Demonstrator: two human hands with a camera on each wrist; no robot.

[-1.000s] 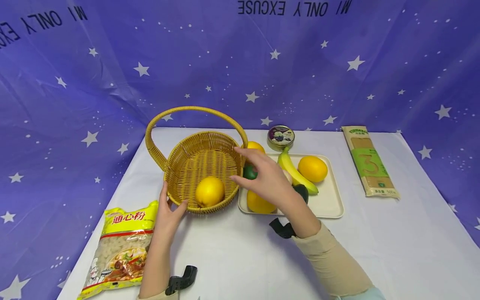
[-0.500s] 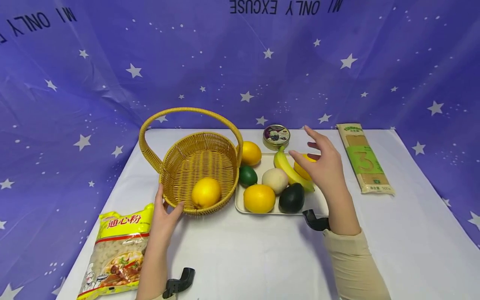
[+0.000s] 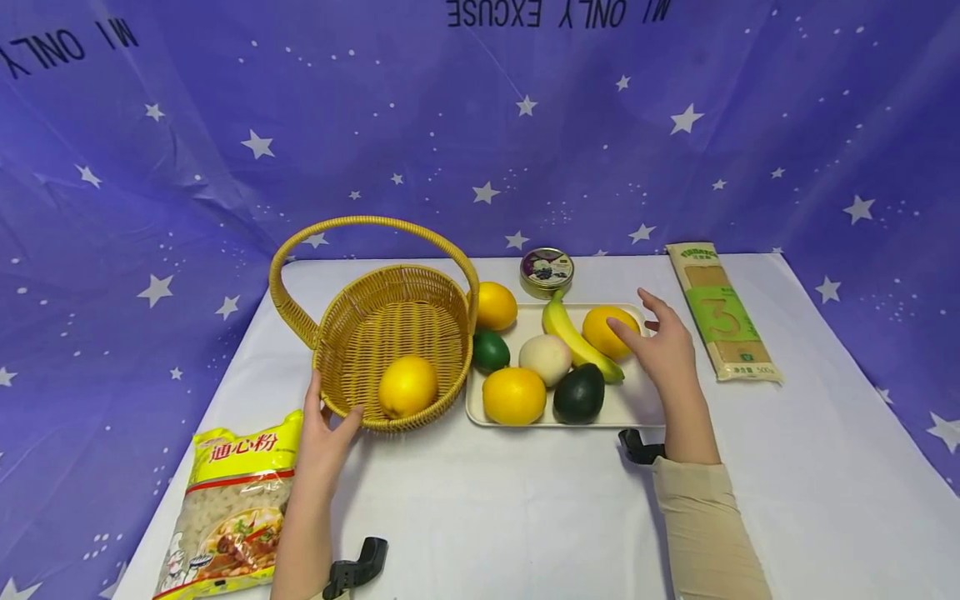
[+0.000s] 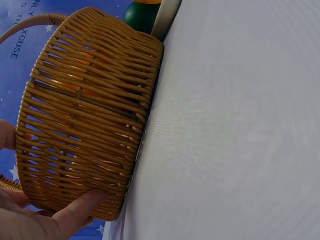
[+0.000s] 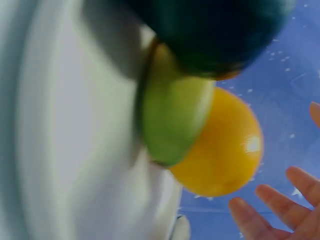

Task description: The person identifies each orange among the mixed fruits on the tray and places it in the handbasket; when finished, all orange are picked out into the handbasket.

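Observation:
My left hand (image 3: 324, 437) holds the near left side of a wicker basket (image 3: 322, 342), thumb at the rim and fingers against the outer wall (image 4: 80, 130). Inside the basket lies one yellow-orange fruit (image 3: 407, 387). Over the right part of a cream tray (image 3: 637, 408), my right hand (image 3: 667, 350) is spread with nothing in it, thumb close to an orange (image 3: 600, 329). In the right wrist view the fingers (image 5: 282, 205) are apart from that orange (image 5: 225, 150). Beside it lie a banana (image 3: 573, 337) and a dark green avocado (image 3: 579, 393).
The tray also bears a pale round fruit (image 3: 545, 360), a green fruit (image 3: 491, 351) and another orange (image 3: 514, 396). One more orange (image 3: 497, 306) sits behind the basket's right side. Around stand a round tin (image 3: 547, 271), a noodle pack (image 3: 722, 312) and a macaroni bag (image 3: 232, 508).
My right hand has moved right, from the basket's right rim to beside the orange on the tray. The left hand has stayed on the basket, and the head view has shifted slightly.

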